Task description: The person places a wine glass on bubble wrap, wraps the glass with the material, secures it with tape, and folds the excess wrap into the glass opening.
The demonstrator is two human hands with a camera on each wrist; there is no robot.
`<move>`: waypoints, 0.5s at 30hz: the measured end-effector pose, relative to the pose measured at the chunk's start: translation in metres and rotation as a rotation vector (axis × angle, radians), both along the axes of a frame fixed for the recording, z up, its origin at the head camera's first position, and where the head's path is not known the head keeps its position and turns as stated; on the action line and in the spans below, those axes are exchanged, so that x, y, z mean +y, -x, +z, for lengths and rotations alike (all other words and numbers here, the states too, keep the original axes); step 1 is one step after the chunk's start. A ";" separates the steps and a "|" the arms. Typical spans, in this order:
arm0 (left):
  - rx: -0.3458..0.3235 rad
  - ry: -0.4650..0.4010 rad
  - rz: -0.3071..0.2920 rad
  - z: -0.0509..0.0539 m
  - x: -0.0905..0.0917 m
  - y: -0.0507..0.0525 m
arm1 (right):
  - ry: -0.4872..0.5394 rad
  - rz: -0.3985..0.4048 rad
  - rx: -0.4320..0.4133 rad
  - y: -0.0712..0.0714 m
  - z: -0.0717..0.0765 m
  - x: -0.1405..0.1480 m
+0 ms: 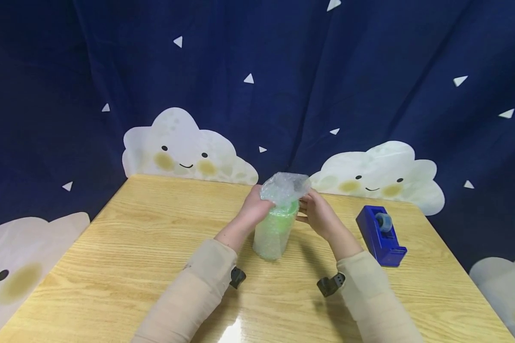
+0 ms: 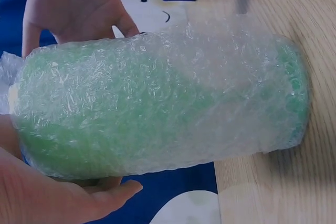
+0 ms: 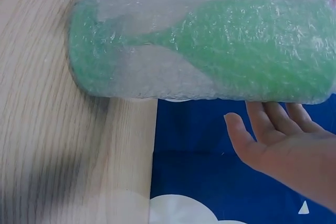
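Note:
A green stemmed glass (image 3: 252, 45), swathed in clear bubble wrap (image 2: 220, 61), stands upright on the wooden table, bowl at the top. Its stem and foot show through the wrap in the right wrist view. Loose wrap (image 1: 285, 186) flares out above the rim. My left hand (image 1: 254, 207) grips the upper left side near the rim, thumb against the wrap; some of its fingers are hidden behind the bundle. On the other side, my right hand (image 1: 322, 216) has its fingers extended, their tips touching the upper part of the wrap.
A blue tape dispenser (image 1: 379, 236) with a roll of clear tape (image 1: 384, 222) sits on the table to the right of my right hand. Behind the table (image 1: 154, 228) hangs a dark blue curtain (image 1: 283, 95) with clouds and white triangles.

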State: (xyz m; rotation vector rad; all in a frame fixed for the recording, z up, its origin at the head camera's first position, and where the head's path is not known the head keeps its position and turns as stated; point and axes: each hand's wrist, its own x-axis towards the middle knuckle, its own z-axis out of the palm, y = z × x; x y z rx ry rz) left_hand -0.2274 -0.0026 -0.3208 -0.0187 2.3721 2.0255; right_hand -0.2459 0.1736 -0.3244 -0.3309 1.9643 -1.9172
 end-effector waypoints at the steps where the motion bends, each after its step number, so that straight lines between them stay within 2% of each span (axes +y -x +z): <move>1: 0.001 0.002 0.003 0.000 0.000 0.000 | -0.013 0.006 0.001 0.000 0.000 0.000; 6: 0.006 0.003 0.009 0.001 0.000 0.000 | -0.079 0.015 0.042 0.000 -0.001 -0.001; 15: -0.007 0.008 -0.015 -0.001 -0.001 0.001 | -0.138 -0.094 0.089 0.001 -0.006 -0.006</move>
